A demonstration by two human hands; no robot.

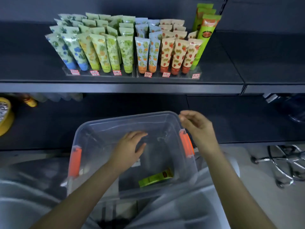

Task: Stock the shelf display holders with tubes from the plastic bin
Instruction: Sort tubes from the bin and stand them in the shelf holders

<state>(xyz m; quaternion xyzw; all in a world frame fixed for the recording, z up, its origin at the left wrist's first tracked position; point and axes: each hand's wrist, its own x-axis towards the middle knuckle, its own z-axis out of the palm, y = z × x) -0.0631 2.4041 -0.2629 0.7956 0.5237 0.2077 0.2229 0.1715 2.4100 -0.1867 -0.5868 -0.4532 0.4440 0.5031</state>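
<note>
A clear plastic bin (125,120) with orange latches sits low in the middle, below the shelf. One green tube (156,177) lies on its bottom near the front. My left hand (130,148) reaches down inside the bin, fingers relaxed and holding nothing, above and left of that tube. My right hand (197,125) hovers over the bin's right rim, fingers loosely curled, holding nothing. On the dark shelf above, clear display holders (132,74) carry rows of upright tubes (125,52) in blue, green, orange and strawberry prints. Three tall green tubes (206,32) stand at the right end.
Red price tags (117,73) line the holders' front edge. A yellow round tin (5,116) and a small bottle (30,100) sit on the lower shelf at left. Chrome chair legs (287,164) show at right. Dark shelf surface extends to both sides of the holders.
</note>
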